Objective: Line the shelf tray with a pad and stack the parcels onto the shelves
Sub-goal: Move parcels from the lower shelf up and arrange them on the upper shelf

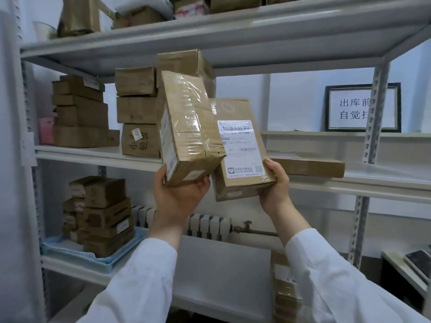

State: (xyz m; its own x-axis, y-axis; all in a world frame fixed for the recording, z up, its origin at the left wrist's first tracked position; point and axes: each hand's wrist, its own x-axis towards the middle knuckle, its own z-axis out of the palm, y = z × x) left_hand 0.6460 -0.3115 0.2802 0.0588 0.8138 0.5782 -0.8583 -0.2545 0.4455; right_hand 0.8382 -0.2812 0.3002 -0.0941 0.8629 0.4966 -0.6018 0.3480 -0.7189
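Looking up at a grey metal rack here. Holding a tape-wrapped cardboard parcel (186, 127) by its bottom end in the left grip (179, 194), fingers curled under it and thumb up the side face. Clutching a flatter labelled parcel (240, 148) in the right grip (275, 185), thumb planted on the lower corner of the white shipping label. Both held up in the air in front of the middle shelf (93, 155), neither resting on it, both tilted. Taped one overlapping the labelled one's left edge; can't tell whether actually touching.

Behind those, on that same shelf: a tall stack of brown boxes (137, 108), then another stack (79, 113) further left with something pink (46, 130) just beside it. Over to the right, one flat parcel (310, 167) lying at the shelf's front edge. Framed sign (361, 108) with Chinese text leaning at the back, partly hidden by the upright.

Down on the lower shelf, a light blue tray (105, 262) loaded with small boxes (105, 217). More parcels up on the top shelf (210, 26). White radiator (205, 224) against the wall behind.
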